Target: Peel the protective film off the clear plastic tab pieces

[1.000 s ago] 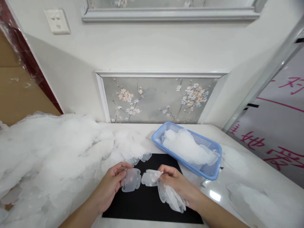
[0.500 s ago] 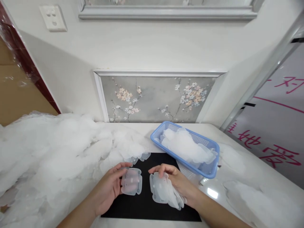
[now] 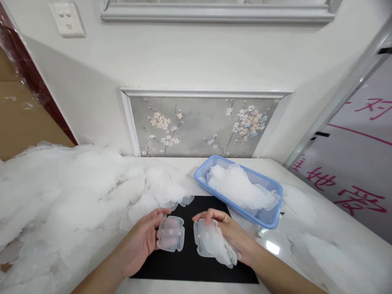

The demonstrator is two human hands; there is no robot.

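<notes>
My left hand [image 3: 149, 234] grips one translucent plastic piece [image 3: 170, 234], squarish with notched edges and small round dots near its corners. Its fingers show through from behind. To the right, my right hand [image 3: 228, 228] is closed on a fanned stack of translucent plastic pieces [image 3: 211, 241] of the same shape, the index finger bent over the top edge. Both hands are above a black mat [image 3: 183, 265], with a gap between the two holds. How many pieces the stack has cannot be made out.
A large heap of whitish translucent pieces [image 3: 76, 196] spreads over the left of the marble-look table [image 3: 306, 253]. Behind the right hand stands a blue basket [image 3: 277, 216] holding more pieces. At the back rises a wall with a floral panel [image 3: 196, 126].
Both hands have barely moved. The stack in my right hand has tilted and risen slightly, while the single piece in my left hand has shifted a touch to the right.
</notes>
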